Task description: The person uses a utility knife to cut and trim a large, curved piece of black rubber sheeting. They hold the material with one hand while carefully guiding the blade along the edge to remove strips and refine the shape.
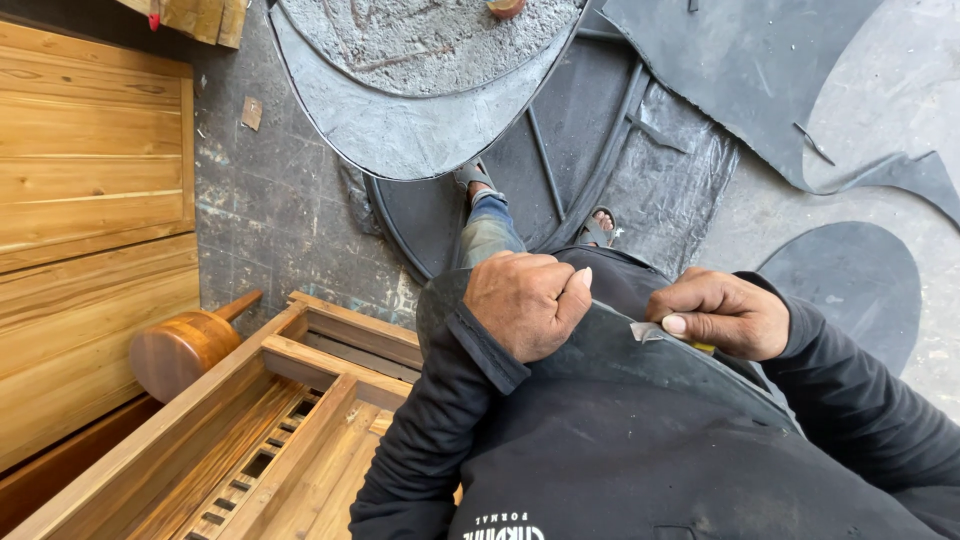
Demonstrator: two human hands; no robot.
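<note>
Left hand (527,303) fisted on the dark sheet's (610,350) edge at the lap, right hand (722,314) pinching a small blade (648,332) there; probably mid-trim, amount left unclear.

Beneath me, the grey concrete floor (285,200) carries dark cut metal sheets (760,60) at one o'clock (edges curved), wooden frame (290,420) at eight.
</note>
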